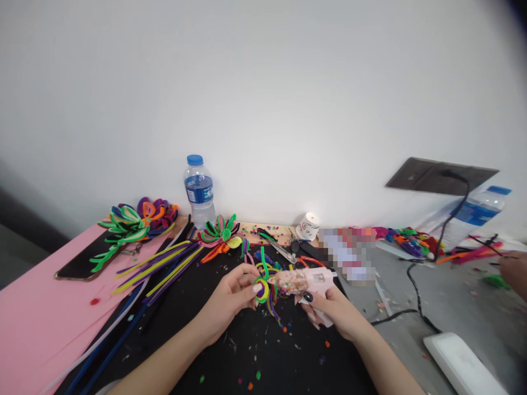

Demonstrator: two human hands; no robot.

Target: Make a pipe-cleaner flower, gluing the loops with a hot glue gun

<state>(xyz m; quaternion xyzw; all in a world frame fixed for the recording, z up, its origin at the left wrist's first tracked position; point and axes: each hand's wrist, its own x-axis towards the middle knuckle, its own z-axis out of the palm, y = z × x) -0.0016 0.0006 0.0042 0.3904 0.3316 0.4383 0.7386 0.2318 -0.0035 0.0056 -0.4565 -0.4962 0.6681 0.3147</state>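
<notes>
My left hand (pixel 236 293) pinches a coiled pipe-cleaner piece (pixel 261 291) of green, yellow and purple, with a green stem sticking up from it. Wrapped around the handle of a pale pink glue gun (pixel 315 280) is my right hand (pixel 331 310). The gun's nozzle end points left and comes right up to the coil; whether it touches I cannot tell. Beneath and behind lie more bent pipe cleaners (pixel 272 310) in purple, yellow and other colours. A finished-looking pipe-cleaner flower (pixel 222 236) sits further back, left of my hands.
Straight purple and yellow pipe cleaners (pixel 156 266), a phone (pixel 82 258) and more flowers (pixel 140 216) lie left. A water bottle (pixel 199 192) and paper cup (pixel 308 226) stand near the wall. Scissors (pixel 282 251) lie behind the gun. A black cord (pixel 418 296) runs right, near another person's hand (pixel 514 271).
</notes>
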